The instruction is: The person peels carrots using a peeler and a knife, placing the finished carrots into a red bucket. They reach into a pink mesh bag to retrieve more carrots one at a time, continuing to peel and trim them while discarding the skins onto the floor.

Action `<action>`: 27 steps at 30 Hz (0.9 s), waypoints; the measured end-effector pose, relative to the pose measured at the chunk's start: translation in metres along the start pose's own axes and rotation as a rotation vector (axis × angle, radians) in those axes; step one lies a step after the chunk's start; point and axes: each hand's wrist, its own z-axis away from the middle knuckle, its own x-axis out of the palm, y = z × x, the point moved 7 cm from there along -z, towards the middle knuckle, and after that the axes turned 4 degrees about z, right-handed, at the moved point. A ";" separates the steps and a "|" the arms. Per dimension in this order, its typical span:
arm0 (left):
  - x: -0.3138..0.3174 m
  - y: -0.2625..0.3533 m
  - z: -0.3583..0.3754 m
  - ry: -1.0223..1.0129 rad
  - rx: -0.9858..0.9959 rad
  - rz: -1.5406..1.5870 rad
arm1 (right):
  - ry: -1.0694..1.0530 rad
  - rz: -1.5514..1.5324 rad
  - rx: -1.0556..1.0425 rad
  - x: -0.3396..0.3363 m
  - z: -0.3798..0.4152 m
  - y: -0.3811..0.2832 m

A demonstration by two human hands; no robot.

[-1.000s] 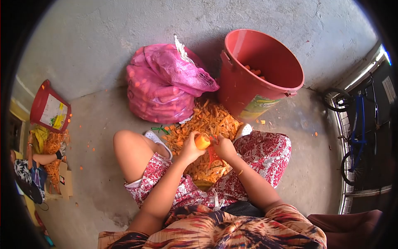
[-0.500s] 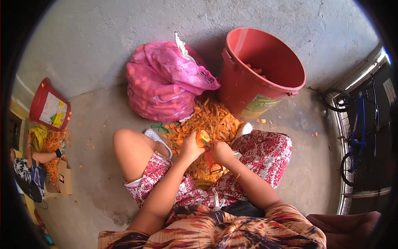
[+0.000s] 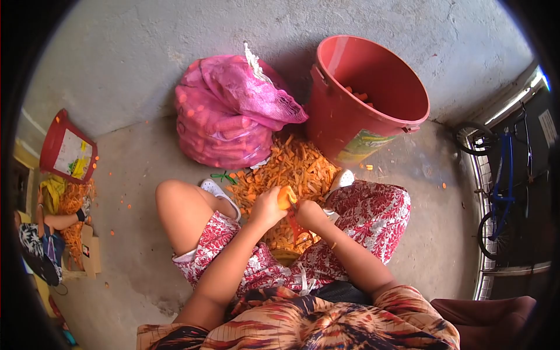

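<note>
My left hand [image 3: 267, 209] is wrapped round a carrot [image 3: 286, 197], its thick orange end pointing up and away from me. Close beside it, my right hand [image 3: 313, 216] is closed on a red peeler [image 3: 298, 224], mostly hidden by the fingers, right at the carrot's side. Under both hands a heap of orange carrot peelings [image 3: 303, 166] spreads over the floor between my legs. The rim of a yellowish container [image 3: 286, 255] shows at the near end of the heap.
A pink mesh sack [image 3: 224, 125] full of carrots leans by the wall. Beside it stands a tall red bucket [image 3: 350, 125] with carrots inside. At left, another person's leg [image 3: 63, 220] shows near more peelings and a red bucket [image 3: 65, 149]. A blue bicycle [image 3: 503, 186] stands right.
The carrot has turned slightly in my left hand, and my right hand with the peeler has shifted a little down and toward me. The view has moved slightly.
</note>
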 end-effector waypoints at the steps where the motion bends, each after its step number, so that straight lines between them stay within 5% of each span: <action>1: -0.001 0.002 0.001 0.056 0.061 -0.023 | 0.015 -0.038 -0.004 0.005 -0.003 0.002; 4: -0.005 0.006 0.003 0.135 0.113 -0.076 | 0.051 -0.123 -0.006 0.025 -0.013 0.015; 10: 0.010 -0.011 0.001 -0.272 -0.164 0.066 | -0.059 0.001 -0.018 0.037 -0.020 0.022; 13: 0.003 -0.001 0.003 0.084 0.074 -0.065 | -0.023 -0.050 0.020 0.034 -0.019 0.022; 16: 0.002 -0.003 0.003 0.097 0.064 -0.052 | -0.035 -0.107 0.007 0.041 -0.022 0.025; 20: 0.015 -0.019 0.001 -0.343 -0.230 0.165 | -0.018 0.025 -0.055 0.032 -0.020 0.018; 26: 0.009 -0.009 0.003 0.052 0.086 0.019 | -0.021 0.108 -0.072 0.029 -0.017 0.013; 27: 0.014 -0.013 0.001 -0.099 -0.014 0.051 | -0.035 0.121 -0.087 0.029 -0.017 0.011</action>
